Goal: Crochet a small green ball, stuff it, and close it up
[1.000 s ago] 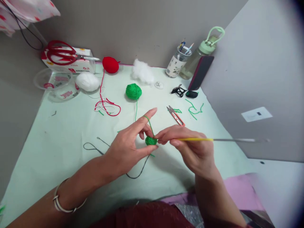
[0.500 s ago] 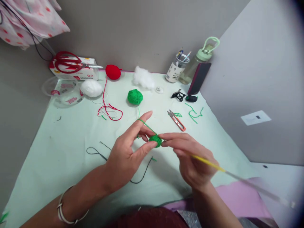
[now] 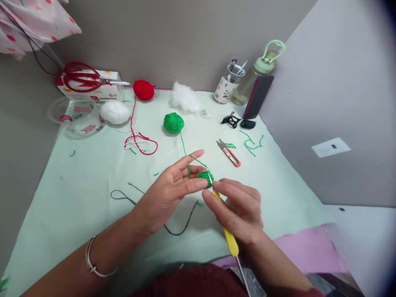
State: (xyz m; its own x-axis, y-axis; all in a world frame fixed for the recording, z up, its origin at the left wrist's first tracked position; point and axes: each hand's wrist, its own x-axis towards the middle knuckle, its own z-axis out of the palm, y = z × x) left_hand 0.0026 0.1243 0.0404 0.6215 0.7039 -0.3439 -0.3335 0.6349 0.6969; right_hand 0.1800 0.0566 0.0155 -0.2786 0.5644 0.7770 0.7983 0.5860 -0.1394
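My left hand (image 3: 176,181) pinches a small green crocheted piece (image 3: 203,176) between thumb and fingers. Over its raised index finger runs a strand of green yarn, leading back to the green yarn ball (image 3: 173,123) behind. In my right hand (image 3: 239,206) is a crochet hook with a yellow handle (image 3: 230,239), gripped near its front; the metal tip touches the green piece and the yarn there. A dark cord (image 3: 177,234) with a loop lies on the cloth under my left hand.
Orange thread snips (image 3: 228,152) lie right of centre, beside green yarn scraps (image 3: 253,144). Farther back are a red yarn ball (image 3: 144,90), a white yarn ball (image 3: 115,112), white stuffing (image 3: 185,97), red scissors (image 3: 82,77) on a box, a pen cup (image 3: 229,84) and a bottle (image 3: 252,78).
The hook has swung from pointing sideways to a steeper angle, its handle now toward me. My right hand has turned and moved slightly left; the green piece has shifted a little up.
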